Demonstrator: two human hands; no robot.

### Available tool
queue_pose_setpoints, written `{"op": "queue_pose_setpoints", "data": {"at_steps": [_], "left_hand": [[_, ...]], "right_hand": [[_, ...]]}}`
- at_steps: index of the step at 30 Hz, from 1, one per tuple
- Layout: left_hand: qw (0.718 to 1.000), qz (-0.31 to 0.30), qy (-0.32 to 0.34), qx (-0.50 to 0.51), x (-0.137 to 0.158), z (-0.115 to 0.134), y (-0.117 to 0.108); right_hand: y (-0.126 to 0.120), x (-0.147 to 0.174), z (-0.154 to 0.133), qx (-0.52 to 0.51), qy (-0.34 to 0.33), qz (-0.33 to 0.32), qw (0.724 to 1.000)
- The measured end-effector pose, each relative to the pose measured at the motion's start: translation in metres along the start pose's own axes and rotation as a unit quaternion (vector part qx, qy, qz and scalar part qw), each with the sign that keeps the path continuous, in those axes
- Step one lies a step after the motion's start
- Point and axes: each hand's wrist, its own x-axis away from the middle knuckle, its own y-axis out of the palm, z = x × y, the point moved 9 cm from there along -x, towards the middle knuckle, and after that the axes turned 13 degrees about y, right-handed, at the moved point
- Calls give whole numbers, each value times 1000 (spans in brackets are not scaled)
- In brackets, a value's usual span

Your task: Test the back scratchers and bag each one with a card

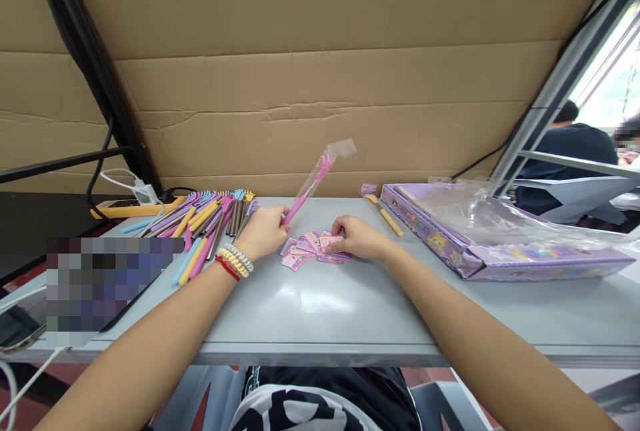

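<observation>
My left hand [265, 231] is closed around the pink handle of a back scratcher [299, 208], which tilts up to the right inside a clear plastic sleeve [336, 149]. The sleeve's far end stands open above the table. My right hand [361, 237] has its fingers pinched at a small pink printed card [330, 242], on the right of a loose pile of such cards [296, 259]. Left of my left hand lies a heap of pink, purple, yellow and blue back scratchers [200, 214] with metal shafts and claw-shaped heads.
On the right lies a purple printed box [540, 269] with clear plastic bags [465, 211] on it. Beside it is a bagged yellow back scratcher [391, 223]. A blurred-out device [115, 284] and a yellow power strip [137, 207] are on the left. Cardboard [320, 84] walls the back.
</observation>
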Motion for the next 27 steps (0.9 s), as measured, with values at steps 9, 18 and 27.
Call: {"op": "queue_pose_setpoints", "data": {"at_steps": [9, 18, 27], "left_hand": [[1000, -3, -3, 3, 1, 1, 0], [1000, -4, 14, -2, 1, 5, -3], [999, -8, 36, -25, 3, 11, -4]], "right_hand": [[-5, 5, -10, -19, -47, 32, 998], [-22, 25, -28, -22, -121, 65, 990], [-91, 40, 11, -219, -43, 320, 921]]}}
